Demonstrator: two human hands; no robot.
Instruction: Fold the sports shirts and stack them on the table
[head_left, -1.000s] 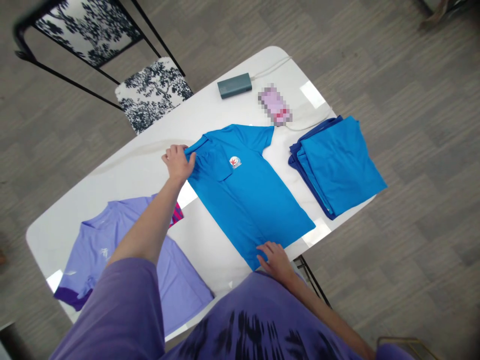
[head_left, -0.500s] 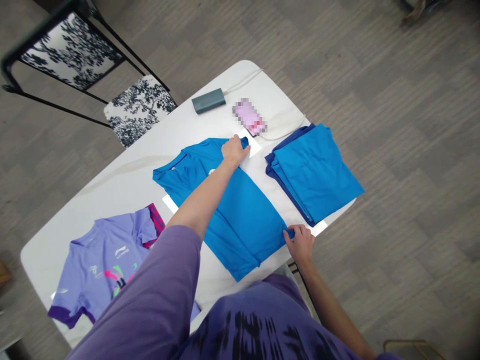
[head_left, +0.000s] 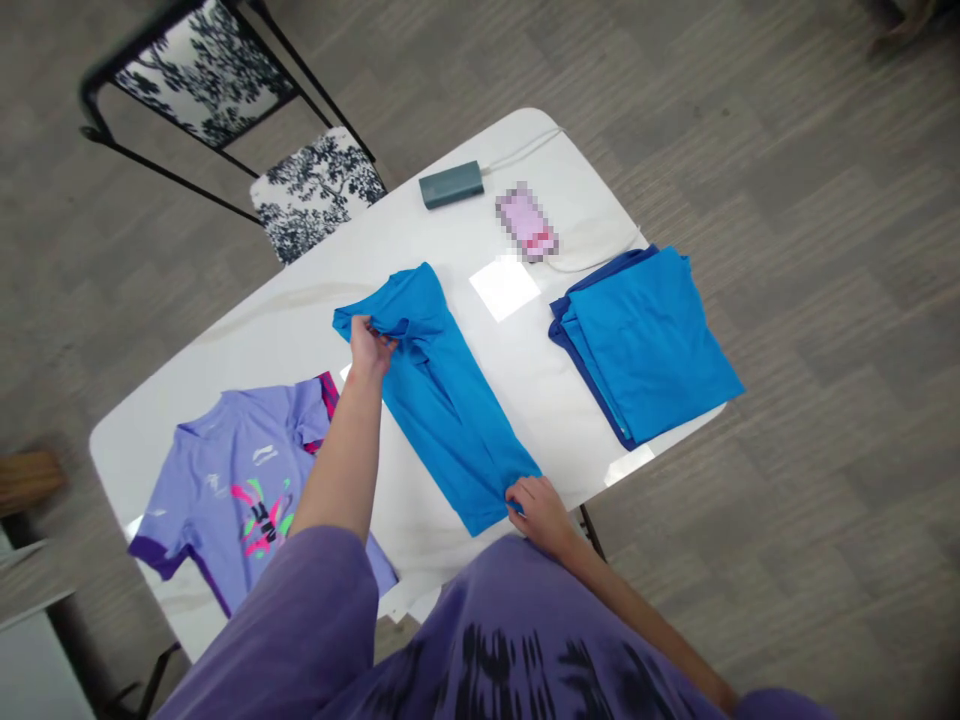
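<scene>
Lengthwise, the blue polo shirt lies folded into a narrow strip on the white worktop, running away from the person. Left hand pinches its far collar end; right hand grips the near hem corner.

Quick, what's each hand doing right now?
Left hand: closed, pinching the collar end of the blue shirt.
Right hand: closed on the same shirt's hem end.
</scene>
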